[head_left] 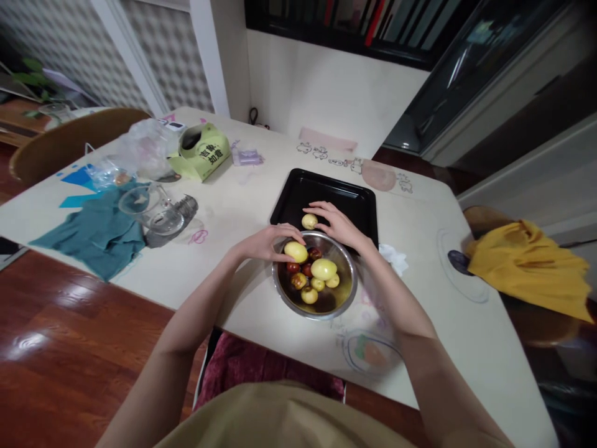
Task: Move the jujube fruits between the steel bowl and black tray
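A shiny metal bowl stands near the table's front edge. In it lie a large yellow oval fruit, smaller yellowish round fruits and several dark red ones. At the bowl's left rim, my left hand is closed round another yellow oval fruit. My right hand holds a small pale-yellow round fruit between thumb and fingers, just beyond the bowl's far rim. Behind the bowl, and partly covered by my right hand, is a black baking tray.
On the left of the table are a glass pitcher, a teal cloth, a crumpled plastic bag and a light-green carton. A white paper piece lies right of the tray. Yellow fabric hangs over a chair.
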Action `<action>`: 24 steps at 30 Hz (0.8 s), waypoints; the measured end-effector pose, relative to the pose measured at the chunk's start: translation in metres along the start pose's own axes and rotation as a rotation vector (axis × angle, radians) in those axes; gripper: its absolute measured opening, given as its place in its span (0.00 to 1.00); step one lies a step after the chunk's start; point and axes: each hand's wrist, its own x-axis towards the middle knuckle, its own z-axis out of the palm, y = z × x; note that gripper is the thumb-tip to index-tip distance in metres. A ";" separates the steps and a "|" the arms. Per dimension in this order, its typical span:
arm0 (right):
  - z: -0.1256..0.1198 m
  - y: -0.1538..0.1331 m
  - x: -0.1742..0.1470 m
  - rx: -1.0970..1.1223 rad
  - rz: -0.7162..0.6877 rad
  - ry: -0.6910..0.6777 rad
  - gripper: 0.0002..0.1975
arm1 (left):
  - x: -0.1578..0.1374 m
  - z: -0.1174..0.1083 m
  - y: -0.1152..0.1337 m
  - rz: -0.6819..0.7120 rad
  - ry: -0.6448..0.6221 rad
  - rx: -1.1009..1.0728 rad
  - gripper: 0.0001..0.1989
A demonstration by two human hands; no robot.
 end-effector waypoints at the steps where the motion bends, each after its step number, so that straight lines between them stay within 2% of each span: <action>1: 0.000 0.002 0.004 0.010 -0.011 -0.025 0.25 | 0.000 0.000 0.000 -0.003 -0.006 -0.008 0.19; 7: 0.006 0.015 0.008 0.112 -0.028 -0.086 0.22 | 0.000 -0.002 0.001 -0.014 -0.043 -0.059 0.20; 13: -0.001 0.010 0.001 0.127 0.007 0.001 0.20 | -0.001 -0.001 0.003 -0.029 -0.027 -0.033 0.21; 16: -0.016 -0.012 -0.008 0.102 0.015 0.105 0.20 | -0.001 0.002 0.005 -0.041 -0.028 0.012 0.22; 19: -0.033 -0.048 -0.026 0.095 0.000 0.190 0.20 | 0.000 0.005 0.006 -0.028 -0.036 0.027 0.21; 24: -0.046 -0.110 -0.067 0.101 -0.002 0.119 0.19 | 0.003 0.009 0.007 -0.037 -0.042 0.037 0.20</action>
